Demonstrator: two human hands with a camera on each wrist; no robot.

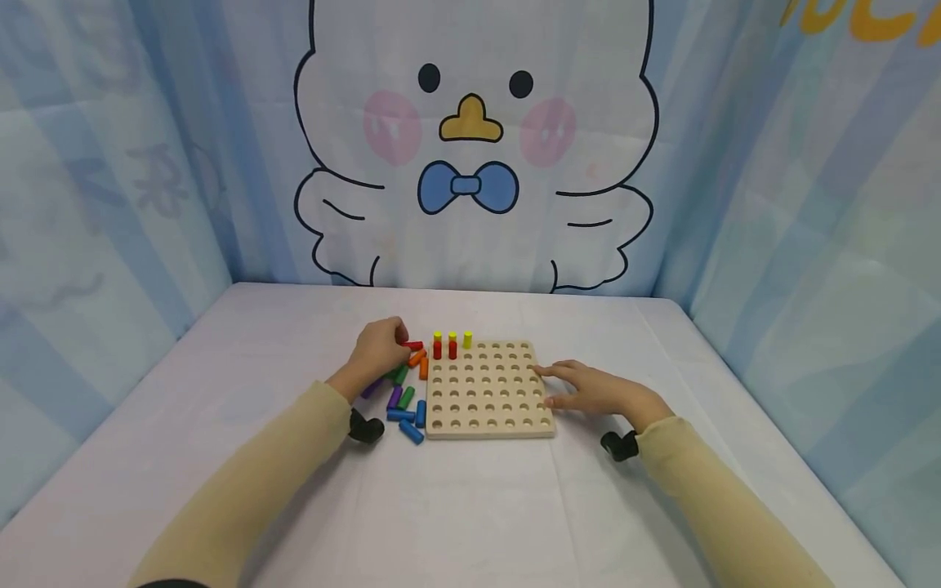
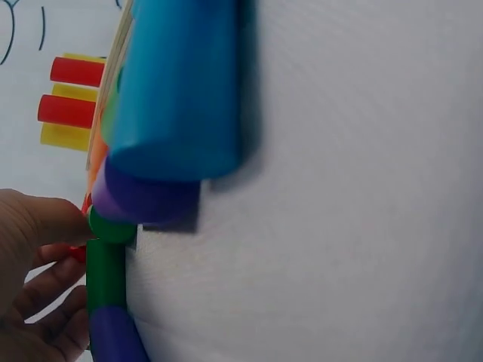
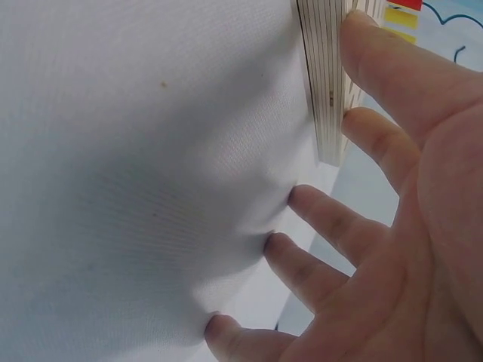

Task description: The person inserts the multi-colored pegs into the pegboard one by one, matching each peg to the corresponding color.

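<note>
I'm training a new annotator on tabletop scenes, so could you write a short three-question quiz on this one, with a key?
1. How many yellow pegs stand in the pegboard?
2. True or false: the right hand grips a red peg.
3. Fill in: among the loose pegs, those nearest the bottom of the head view are ____.

Key:
1. Three.
2. False; it touches the pegboard's right edge.
3. Blue pegs.
</note>
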